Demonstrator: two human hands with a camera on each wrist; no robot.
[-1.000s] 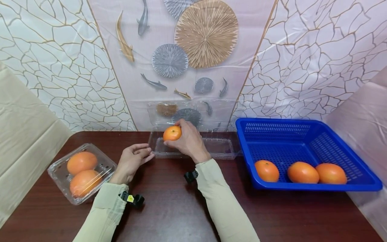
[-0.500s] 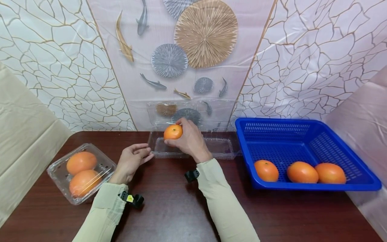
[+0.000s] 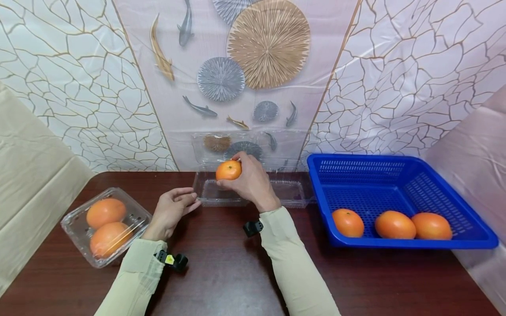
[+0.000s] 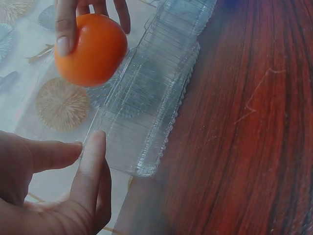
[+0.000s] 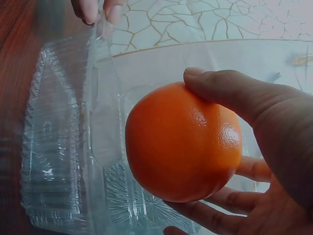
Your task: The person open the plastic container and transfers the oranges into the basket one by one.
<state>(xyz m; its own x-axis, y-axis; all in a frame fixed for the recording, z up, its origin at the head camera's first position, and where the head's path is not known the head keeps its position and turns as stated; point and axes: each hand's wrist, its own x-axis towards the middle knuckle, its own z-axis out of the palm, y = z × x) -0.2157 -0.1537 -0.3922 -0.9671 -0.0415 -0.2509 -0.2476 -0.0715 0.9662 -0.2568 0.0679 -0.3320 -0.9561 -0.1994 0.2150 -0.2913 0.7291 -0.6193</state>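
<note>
Your worktop point(image 3: 213, 272) is dark reddish brown with streaked wood grain, glossy enough to show a pale sheen right in front of you; its far left corner is rounded. The left wrist view gives you a thin pale line across its surface. On your left, a clear plastic box point(image 3: 75, 219) sits at an angle. Towards the back, in the middle, you have a long clear container point(image 3: 286, 191), its lid raised. Just beside it, on your right, stands a blue basket point(image 3: 415, 243).
</note>
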